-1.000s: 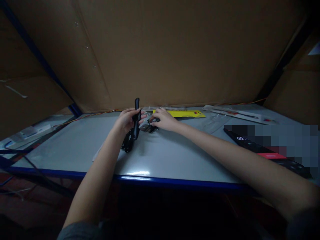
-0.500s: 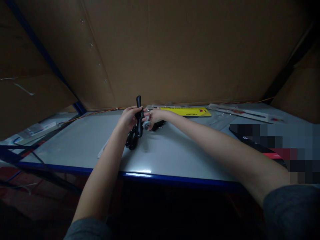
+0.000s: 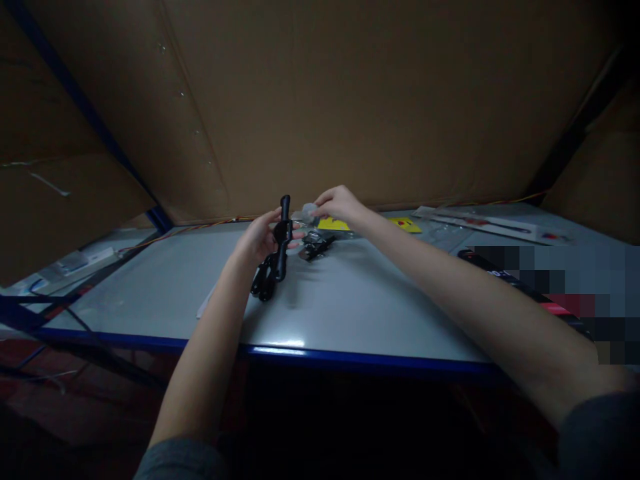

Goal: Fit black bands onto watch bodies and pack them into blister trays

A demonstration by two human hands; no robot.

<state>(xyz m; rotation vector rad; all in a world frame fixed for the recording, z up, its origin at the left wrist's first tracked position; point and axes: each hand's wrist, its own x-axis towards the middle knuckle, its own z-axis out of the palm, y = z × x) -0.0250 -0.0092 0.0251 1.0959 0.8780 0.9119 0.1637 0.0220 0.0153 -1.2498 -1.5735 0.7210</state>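
Handle (image 3: 283,235) in fingers (image 3: 296,235), illegible yellow card (image 3: 333,225)

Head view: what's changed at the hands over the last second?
The right hand has come off the dark parts and moved up and toward the back panel; its fingers now pinch a small clear piece. The left hand still holds the black tool upright. The dark parts and yellow card remain on the table.
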